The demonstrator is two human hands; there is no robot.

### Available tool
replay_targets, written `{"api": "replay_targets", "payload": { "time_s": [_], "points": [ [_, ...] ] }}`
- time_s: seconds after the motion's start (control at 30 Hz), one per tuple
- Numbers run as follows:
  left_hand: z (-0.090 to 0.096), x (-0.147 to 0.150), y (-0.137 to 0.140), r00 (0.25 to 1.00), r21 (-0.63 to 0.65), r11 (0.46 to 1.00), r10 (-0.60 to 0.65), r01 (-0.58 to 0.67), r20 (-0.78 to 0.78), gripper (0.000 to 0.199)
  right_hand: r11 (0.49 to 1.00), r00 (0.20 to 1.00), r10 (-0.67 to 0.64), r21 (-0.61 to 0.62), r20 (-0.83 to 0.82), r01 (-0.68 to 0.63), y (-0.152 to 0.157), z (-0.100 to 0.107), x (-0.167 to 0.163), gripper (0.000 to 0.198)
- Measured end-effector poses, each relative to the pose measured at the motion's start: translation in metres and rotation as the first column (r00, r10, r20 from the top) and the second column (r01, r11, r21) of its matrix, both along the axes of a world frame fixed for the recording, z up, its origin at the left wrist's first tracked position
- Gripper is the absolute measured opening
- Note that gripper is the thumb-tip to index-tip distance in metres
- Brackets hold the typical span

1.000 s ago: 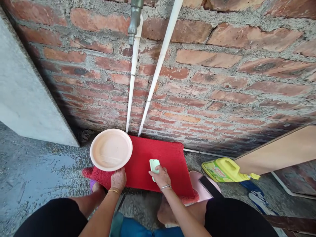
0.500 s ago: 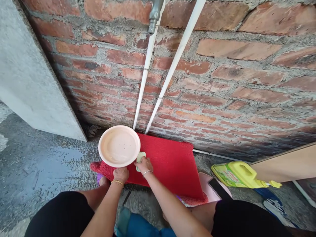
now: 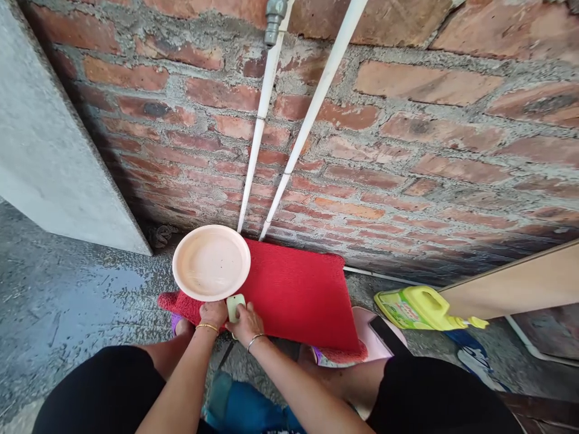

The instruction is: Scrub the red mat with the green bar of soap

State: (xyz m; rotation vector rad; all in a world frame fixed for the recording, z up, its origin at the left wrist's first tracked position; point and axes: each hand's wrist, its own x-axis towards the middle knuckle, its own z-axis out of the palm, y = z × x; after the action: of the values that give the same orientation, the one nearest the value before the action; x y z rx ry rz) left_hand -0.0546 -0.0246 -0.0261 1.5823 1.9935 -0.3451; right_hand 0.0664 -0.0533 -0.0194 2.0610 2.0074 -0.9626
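A red mat (image 3: 298, 289) lies smooth side up before me, with shaggy pile showing at its folded-over edges. On its left end stands a round pale pink basin (image 3: 211, 262); its inside shows a few dark specks. My left hand (image 3: 213, 313), with a gold-coloured bracelet, is closed at the mat's near edge, just below the basin's rim; its fingertips are hidden. Beside it, my right hand (image 3: 245, 323) grips a pale green block with rounded corners (image 3: 234, 306) between thumb and fingers, close to the near edge of the mat.
A brick wall (image 3: 384, 150) with two white pipes (image 3: 294, 157) and a metal tap (image 3: 274, 24) rises behind. At right are a yellow jug (image 3: 416, 307), a dark phone (image 3: 383, 334) on a pink surface, and a leaning board (image 3: 515, 283). A grey slab (image 3: 76, 138) stands left, above wet floor (image 3: 90, 283).
My right hand has drawn the green block toward me and left, from beside the basin to next to my left hand. The whole view has shifted slightly.
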Motion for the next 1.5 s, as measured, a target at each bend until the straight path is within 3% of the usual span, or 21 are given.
{"api": "replay_targets", "payload": {
  "time_s": [0.1,0.23,0.37,0.47,0.57,0.7,0.77,0.83,0.9,1.0,1.1,1.2,1.3,1.4,1.5],
  "points": [
    [0.001,0.004,0.000,1.000,-0.018,1.000,-0.013,0.013,0.025,0.043,1.000,0.998,-0.027,0.012,0.054,0.026,0.000,0.003,0.030,0.034],
    [-0.001,0.018,0.000,0.998,0.024,0.998,-0.057,0.056,0.033,0.043,0.980,0.965,-0.197,0.009,0.171,0.198,-0.005,0.008,0.116,0.032],
    [-0.001,0.034,0.002,0.992,0.044,0.993,-0.115,0.113,0.048,0.034,0.913,0.870,-0.402,0.055,0.285,0.404,-0.020,0.011,0.208,0.032],
    [0.001,0.046,0.003,0.984,0.059,0.985,-0.167,0.163,0.070,0.033,0.865,0.813,-0.499,0.120,0.300,0.486,-0.028,0.012,0.241,0.033],
    [-0.003,0.056,0.003,0.973,0.187,0.961,-0.219,0.202,0.073,0.038,0.885,0.852,-0.465,0.133,0.241,0.446,-0.025,0.012,0.220,0.030],
    [-0.020,0.063,-0.003,0.963,0.438,0.866,-0.269,0.243,-0.003,0.041,0.969,0.968,-0.233,0.111,0.097,0.222,-0.010,0.007,0.139,0.029],
    [-0.031,0.061,-0.008,0.951,0.488,0.824,-0.306,0.287,-0.044,0.043,0.987,0.988,-0.141,0.084,0.070,0.135,-0.004,0.005,0.109,0.032],
    [-0.039,0.056,-0.012,0.936,0.510,0.795,-0.346,0.328,-0.062,0.044,0.994,0.994,-0.087,0.067,0.070,0.082,-0.001,0.003,0.102,0.034],
    [-0.046,0.052,-0.015,0.928,0.514,0.785,-0.366,0.346,-0.067,0.045,0.994,0.991,-0.098,0.066,0.096,0.091,-0.002,0.002,0.123,0.033],
    [-0.052,0.049,-0.019,0.928,0.511,0.786,-0.366,0.349,-0.071,0.046,0.965,0.949,-0.260,0.073,0.178,0.251,-0.012,0.007,0.189,0.031],
    [-0.053,0.050,-0.021,0.935,0.522,0.785,-0.346,0.333,-0.076,0.045,0.878,0.829,-0.473,0.082,0.297,0.472,-0.024,0.017,0.258,0.029],
    [-0.052,0.053,-0.022,0.947,0.525,0.793,-0.311,0.308,-0.086,0.046,0.812,0.744,-0.572,0.105,0.345,0.575,-0.027,0.024,0.284,0.030],
    [-0.051,0.054,-0.022,0.952,0.516,0.803,-0.293,0.298,-0.093,0.046,0.852,0.817,-0.523,0.115,0.243,0.511,-0.018,0.023,0.250,0.031],
    [-0.052,0.054,-0.021,0.952,0.523,0.799,-0.291,0.297,-0.097,0.046,0.932,0.931,-0.355,0.118,0.085,0.344,-0.002,0.016,0.179,0.029],
    [-0.054,0.053,-0.021,0.949,0.529,0.790,-0.296,0.309,-0.111,0.046,0.979,0.986,-0.167,0.116,0.011,0.165,0.013,0.010,0.112,0.031]
  ]
}}
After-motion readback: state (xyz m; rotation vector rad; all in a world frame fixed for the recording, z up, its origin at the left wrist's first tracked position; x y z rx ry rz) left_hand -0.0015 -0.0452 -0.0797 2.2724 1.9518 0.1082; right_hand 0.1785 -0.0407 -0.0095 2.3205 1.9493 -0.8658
